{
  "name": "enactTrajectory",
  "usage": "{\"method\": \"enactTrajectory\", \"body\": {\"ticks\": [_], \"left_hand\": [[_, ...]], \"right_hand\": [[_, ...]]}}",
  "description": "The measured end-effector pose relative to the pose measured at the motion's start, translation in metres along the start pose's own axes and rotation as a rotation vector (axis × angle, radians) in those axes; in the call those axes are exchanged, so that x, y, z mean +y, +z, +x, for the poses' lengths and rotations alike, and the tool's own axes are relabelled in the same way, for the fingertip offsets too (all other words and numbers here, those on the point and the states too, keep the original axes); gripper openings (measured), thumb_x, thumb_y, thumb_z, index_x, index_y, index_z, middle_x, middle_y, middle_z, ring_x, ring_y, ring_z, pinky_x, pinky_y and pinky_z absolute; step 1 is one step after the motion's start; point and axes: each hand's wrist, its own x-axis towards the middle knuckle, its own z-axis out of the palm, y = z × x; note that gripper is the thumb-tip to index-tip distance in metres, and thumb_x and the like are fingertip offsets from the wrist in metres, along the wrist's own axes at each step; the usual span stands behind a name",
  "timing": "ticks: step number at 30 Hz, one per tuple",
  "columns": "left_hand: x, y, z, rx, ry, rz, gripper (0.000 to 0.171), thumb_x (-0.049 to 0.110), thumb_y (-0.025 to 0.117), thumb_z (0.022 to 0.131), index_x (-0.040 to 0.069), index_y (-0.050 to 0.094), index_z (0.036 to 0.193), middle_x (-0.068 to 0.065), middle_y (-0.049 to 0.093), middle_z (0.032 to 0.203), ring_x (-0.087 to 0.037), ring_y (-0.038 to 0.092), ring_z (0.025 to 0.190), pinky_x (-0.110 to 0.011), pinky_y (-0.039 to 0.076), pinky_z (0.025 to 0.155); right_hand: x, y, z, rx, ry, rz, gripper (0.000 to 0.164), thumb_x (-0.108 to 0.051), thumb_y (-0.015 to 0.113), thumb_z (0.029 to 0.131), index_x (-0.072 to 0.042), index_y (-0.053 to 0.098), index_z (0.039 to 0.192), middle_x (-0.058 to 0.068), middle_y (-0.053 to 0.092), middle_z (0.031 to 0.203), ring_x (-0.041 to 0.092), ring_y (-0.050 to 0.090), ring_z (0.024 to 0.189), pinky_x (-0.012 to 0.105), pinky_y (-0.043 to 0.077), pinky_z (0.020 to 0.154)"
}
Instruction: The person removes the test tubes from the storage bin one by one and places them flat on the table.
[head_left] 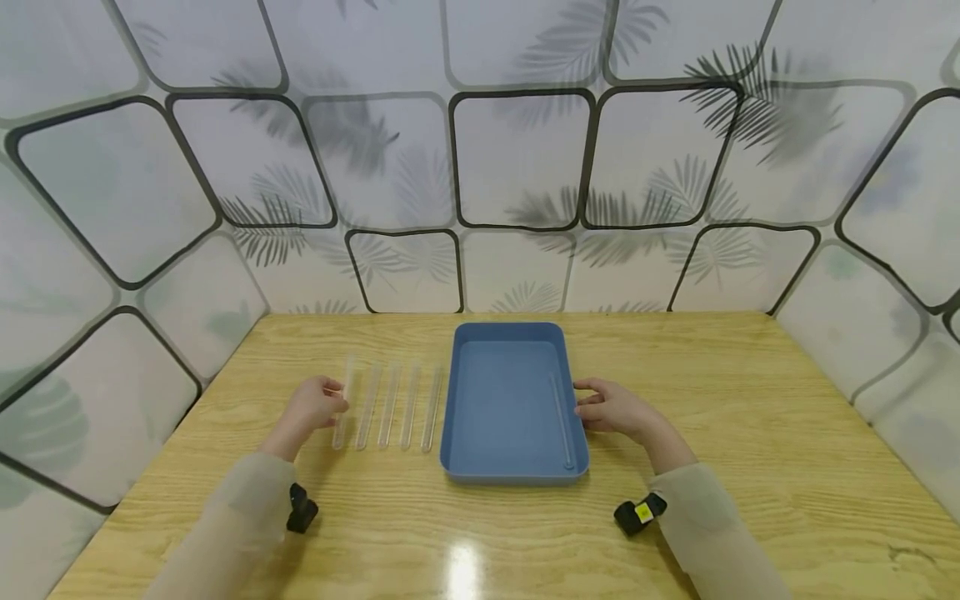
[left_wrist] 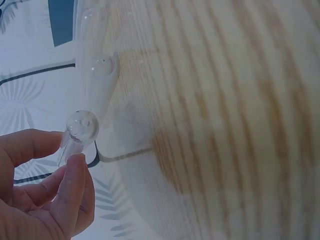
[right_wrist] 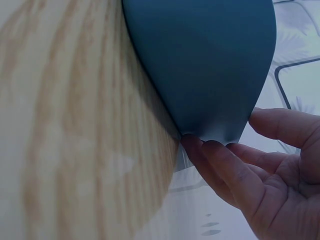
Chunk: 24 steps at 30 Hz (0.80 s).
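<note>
Clear glass-like test tubes stand out in a row on the table, rounded ends toward me. At the row's left end, my left hand (head_left: 318,404) pinches the outermost test tube (left_wrist: 82,126) between thumb and fingers. More test tubes (head_left: 388,408) lie side by side to its right. A blue rectangular tray (head_left: 502,400) sits right of the row, with one test tube (head_left: 561,421) lying along its right side. Against the tray's right outer wall, my right hand (head_left: 611,408) rests its fingertips, one digit up by the rim in the right wrist view.
The wood-grain table (head_left: 517,533) reaches back to a patterned curtain (head_left: 517,167) that also encloses both sides. Black wrist devices (head_left: 302,508) show at both sleeves. A bright light reflection lies on the table's front part.
</note>
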Motion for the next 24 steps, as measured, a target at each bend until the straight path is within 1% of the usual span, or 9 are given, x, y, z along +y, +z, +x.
{"method": "enactTrajectory", "body": {"ticks": [5, 13, 24], "left_hand": [[-0.001, 0.000, 0.004, 0.000, -0.006, 0.052, 0.038, -0.001, 0.051, 0.083, -0.015, 0.039, 0.116, -0.030, 0.045, 0.108, -0.034, 0.051, 0.092, -0.034, 0.051, 0.067], [-0.002, 0.000, 0.007, 0.005, 0.002, 0.097, 0.038, -0.001, 0.052, 0.081, -0.016, 0.040, 0.115, -0.031, 0.046, 0.107, -0.034, 0.052, 0.090, -0.033, 0.051, 0.065], [-0.003, 0.003, 0.012, 0.011, 0.029, 0.154, 0.036, -0.003, 0.052, 0.079, -0.017, 0.043, 0.112, -0.030, 0.048, 0.103, -0.025, 0.055, 0.073, -0.033, 0.051, 0.061]], "right_hand": [[0.001, 0.000, 0.000, 0.004, 0.007, 0.002, 0.056, -0.005, 0.049, 0.090, 0.008, 0.020, 0.135, 0.035, 0.034, 0.125, 0.038, 0.044, 0.111, 0.041, 0.044, 0.085], [0.001, -0.001, 0.000, -0.005, 0.000, 0.002, 0.056, -0.005, 0.049, 0.090, 0.008, 0.019, 0.135, 0.035, 0.035, 0.125, 0.038, 0.045, 0.110, 0.041, 0.045, 0.085], [0.002, -0.001, 0.002, -0.003, 0.000, -0.003, 0.057, -0.006, 0.050, 0.089, 0.008, 0.020, 0.135, 0.035, 0.035, 0.125, 0.037, 0.046, 0.109, 0.041, 0.045, 0.085]]}}
